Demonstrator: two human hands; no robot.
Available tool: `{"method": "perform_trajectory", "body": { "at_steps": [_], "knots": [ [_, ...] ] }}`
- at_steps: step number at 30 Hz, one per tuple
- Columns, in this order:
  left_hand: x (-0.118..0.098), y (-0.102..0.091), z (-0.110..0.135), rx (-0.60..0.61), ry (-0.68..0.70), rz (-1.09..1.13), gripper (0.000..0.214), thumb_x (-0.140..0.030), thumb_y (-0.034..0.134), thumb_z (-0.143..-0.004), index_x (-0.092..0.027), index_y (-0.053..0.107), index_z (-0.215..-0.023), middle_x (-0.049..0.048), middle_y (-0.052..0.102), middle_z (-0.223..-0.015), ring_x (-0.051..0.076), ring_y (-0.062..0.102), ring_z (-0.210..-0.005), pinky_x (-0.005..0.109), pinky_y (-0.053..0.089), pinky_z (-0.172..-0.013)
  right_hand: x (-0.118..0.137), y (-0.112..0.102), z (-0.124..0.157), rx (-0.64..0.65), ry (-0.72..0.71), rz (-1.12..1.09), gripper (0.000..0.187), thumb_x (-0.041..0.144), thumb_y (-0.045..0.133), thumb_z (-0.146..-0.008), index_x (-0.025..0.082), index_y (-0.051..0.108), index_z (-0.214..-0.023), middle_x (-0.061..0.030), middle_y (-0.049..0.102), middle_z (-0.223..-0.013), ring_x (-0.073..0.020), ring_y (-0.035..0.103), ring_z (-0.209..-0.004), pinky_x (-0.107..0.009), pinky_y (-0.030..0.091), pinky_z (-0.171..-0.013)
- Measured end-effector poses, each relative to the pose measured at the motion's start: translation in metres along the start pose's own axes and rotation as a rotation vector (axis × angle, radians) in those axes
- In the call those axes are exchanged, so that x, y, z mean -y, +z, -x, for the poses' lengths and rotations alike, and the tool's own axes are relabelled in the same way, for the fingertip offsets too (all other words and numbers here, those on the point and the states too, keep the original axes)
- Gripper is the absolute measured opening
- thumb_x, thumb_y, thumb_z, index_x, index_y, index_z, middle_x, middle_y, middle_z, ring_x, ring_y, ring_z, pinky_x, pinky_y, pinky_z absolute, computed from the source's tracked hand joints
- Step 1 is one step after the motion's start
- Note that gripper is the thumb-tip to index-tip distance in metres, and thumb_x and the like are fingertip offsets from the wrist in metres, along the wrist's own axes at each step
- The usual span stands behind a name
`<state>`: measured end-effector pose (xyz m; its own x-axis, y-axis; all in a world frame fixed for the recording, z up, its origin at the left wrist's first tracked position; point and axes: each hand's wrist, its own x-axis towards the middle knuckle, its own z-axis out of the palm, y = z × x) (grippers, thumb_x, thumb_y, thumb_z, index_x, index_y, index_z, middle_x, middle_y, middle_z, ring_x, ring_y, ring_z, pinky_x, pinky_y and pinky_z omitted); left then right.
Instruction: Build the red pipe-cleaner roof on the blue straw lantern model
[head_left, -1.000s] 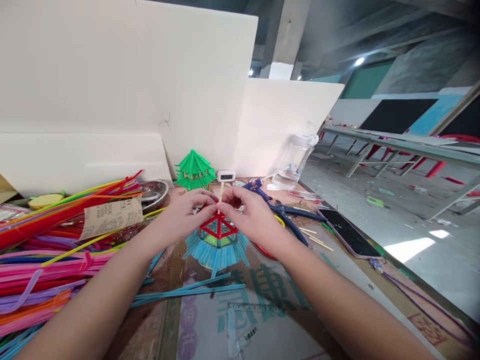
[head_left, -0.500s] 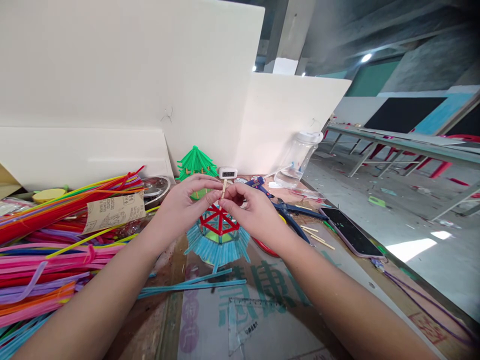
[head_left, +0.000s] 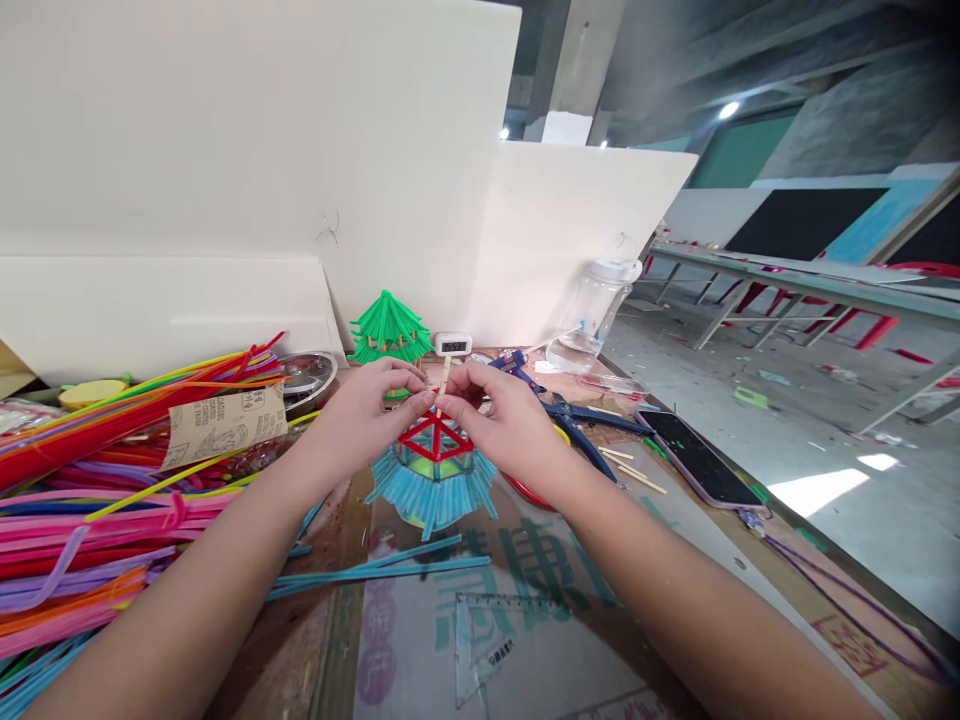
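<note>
A small model [head_left: 433, 478] with a blue fringed skirt and a red pipe-cleaner frame on top stands on the table in front of me. A short wooden stick [head_left: 444, 375] rises upright from the frame's peak. My left hand [head_left: 367, 412] and my right hand [head_left: 504, 420] meet at that peak, both pinching at the base of the stick. A finished green model [head_left: 388, 330] stands just behind them.
A big heap of coloured pipe cleaners [head_left: 97, 490] fills the left side. Loose blue pipe cleaners [head_left: 382, 570] and a clear set square [head_left: 495, 640] lie near me. Blue pliers [head_left: 577, 425], a phone [head_left: 694, 460], a plastic jar [head_left: 592, 320] and white boards [head_left: 225, 170] stand beyond.
Both hands stay pinched at the top of the red frame; they and the stick shift only slightly while the view moves a little.
</note>
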<state>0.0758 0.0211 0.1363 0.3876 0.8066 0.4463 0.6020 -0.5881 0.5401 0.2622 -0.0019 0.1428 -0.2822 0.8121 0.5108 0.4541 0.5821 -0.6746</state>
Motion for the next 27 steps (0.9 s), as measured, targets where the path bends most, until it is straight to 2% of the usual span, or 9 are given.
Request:
{"method": "perform_trajectory", "body": {
  "at_steps": [9, 15, 19, 23, 27],
  "knots": [
    [0.000, 0.000, -0.002, 0.021, 0.016, 0.002, 0.028, -0.044, 0.053, -0.091, -0.021, 0.068, -0.083, 0.0046, 0.066, -0.106, 0.022, 0.062, -0.103, 0.037, 0.047, -0.095, -0.005, 0.004, 0.001, 0.007, -0.013, 0.010, 0.012, 0.027, 0.057, -0.090, 0.019, 0.058, -0.081, -0.0003, 0.060, -0.079, -0.0143, 0.053, -0.075, -0.026, 0.039, -0.070],
    [-0.009, -0.003, 0.001, -0.135, 0.011, 0.117, 0.031, -0.047, 0.055, -0.090, -0.023, 0.072, -0.097, 0.0054, 0.067, -0.111, 0.023, 0.062, -0.108, 0.037, 0.047, -0.099, -0.003, 0.003, 0.001, 0.016, -0.020, 0.028, 0.010, 0.024, 0.058, -0.089, 0.019, 0.058, -0.081, -0.0005, 0.061, -0.081, -0.0148, 0.053, -0.077, -0.027, 0.039, -0.071],
    [-0.017, -0.003, 0.004, -0.160, -0.022, 0.129, 0.031, -0.051, 0.062, -0.085, -0.024, 0.074, -0.095, 0.0037, 0.069, -0.111, 0.023, 0.063, -0.107, 0.036, 0.049, -0.097, -0.002, 0.001, 0.000, 0.024, -0.038, 0.088, 0.011, 0.022, 0.058, -0.089, 0.018, 0.059, -0.079, 0.0001, 0.059, -0.077, -0.0136, 0.052, -0.073, -0.026, 0.037, -0.067],
    [-0.021, 0.000, 0.006, -0.162, -0.053, 0.089, 0.030, -0.051, 0.060, -0.086, -0.025, 0.073, -0.094, 0.0012, 0.072, -0.105, 0.023, 0.065, -0.100, 0.033, 0.050, -0.092, 0.003, -0.021, -0.006, 0.094, -0.034, 0.108, 0.007, 0.022, 0.061, -0.088, 0.017, 0.065, -0.084, 0.0002, 0.063, -0.078, -0.0125, 0.054, -0.072, -0.025, 0.038, -0.066],
    [-0.022, 0.000, 0.007, -0.152, -0.075, 0.084, 0.030, -0.052, 0.058, -0.088, -0.025, 0.071, -0.094, 0.0008, 0.073, -0.102, 0.022, 0.066, -0.094, 0.031, 0.050, -0.084, 0.021, -0.064, -0.014, 0.004, 0.029, 0.128, 0.014, 0.027, 0.059, -0.089, 0.016, 0.067, -0.085, 0.0001, 0.063, -0.071, -0.0120, 0.053, -0.065, -0.025, 0.038, -0.060]
  ]
}}
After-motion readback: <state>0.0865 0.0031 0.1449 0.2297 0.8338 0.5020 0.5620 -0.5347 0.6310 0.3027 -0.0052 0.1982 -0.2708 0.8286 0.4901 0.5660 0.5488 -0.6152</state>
